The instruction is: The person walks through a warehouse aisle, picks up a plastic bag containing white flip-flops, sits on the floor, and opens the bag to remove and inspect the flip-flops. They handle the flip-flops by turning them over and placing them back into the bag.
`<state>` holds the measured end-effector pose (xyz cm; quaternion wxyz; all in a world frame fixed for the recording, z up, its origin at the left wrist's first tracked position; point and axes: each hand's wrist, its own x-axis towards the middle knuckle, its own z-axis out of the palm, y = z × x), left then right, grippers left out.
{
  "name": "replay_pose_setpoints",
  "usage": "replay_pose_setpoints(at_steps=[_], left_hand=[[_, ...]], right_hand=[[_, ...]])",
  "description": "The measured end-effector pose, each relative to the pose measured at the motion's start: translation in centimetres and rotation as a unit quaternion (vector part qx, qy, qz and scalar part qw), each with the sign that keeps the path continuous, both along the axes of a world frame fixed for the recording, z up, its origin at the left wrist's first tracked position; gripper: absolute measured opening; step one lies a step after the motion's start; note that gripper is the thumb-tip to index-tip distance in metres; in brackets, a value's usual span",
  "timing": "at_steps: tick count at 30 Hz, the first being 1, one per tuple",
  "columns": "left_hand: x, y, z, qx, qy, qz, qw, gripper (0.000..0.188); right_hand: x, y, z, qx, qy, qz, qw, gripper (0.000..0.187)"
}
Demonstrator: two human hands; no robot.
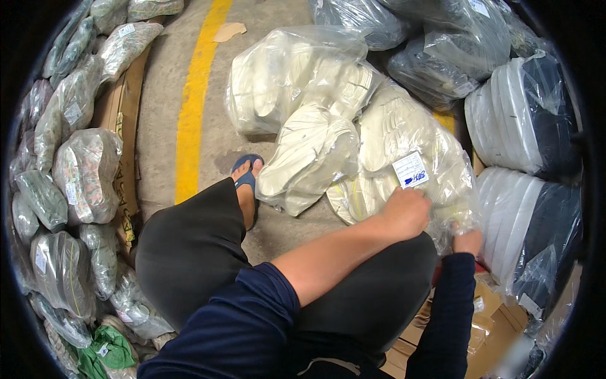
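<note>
The left hand (407,213) curls nearly closed at the clear bag (420,136), the right hand (467,241) half hidden, holds I can't tell; gentle tension should spare the plastic.

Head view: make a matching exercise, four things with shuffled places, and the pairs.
1. White rectangular paper label
2. Long yellow painted stripe
3. Dark blue flip-flop
4. Crumpled green sheet

A. on the person's foot
B. lower left, beside plastic-wrapped bundles
C. on the clear plastic bag above the left hand
D. along the grey concrete floor

Pairs: 1-C; 2-D; 3-A; 4-B
</note>
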<state>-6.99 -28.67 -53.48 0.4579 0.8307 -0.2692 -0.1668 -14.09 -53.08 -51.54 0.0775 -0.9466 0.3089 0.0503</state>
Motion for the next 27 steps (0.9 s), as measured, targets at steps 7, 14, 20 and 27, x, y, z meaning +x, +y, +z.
replay_pose_setpoints(at_steps=[7,14,20,27], left_hand=[[1.1,-2.2,-0.1,-0.072,0.029,-0.025,0.997,0.024],[2.5,-1.6,-1.1,-0.071,0.11,0.005,0.991,0.027],[0.2,-6.8,1.7,-0.176,0.002,-0.019,0.984,0.034],[1.6,-10.0,1.3,-0.069,0.211,0.001,0.975,0.022]], right_hand=[[-4.6,4.1,4.3,0.073,-0.132,0.044,0.988,0.056],[-4.6,2.6,-2.1,0.146,-0.163,-0.017,0.976,0.046],[-1.6,2.2,0.2,0.208,-0.086,-0.001,0.974,0.043],[-7.6,3.5,0.9,0.451,-0.428,-0.25,0.742,0.024]])
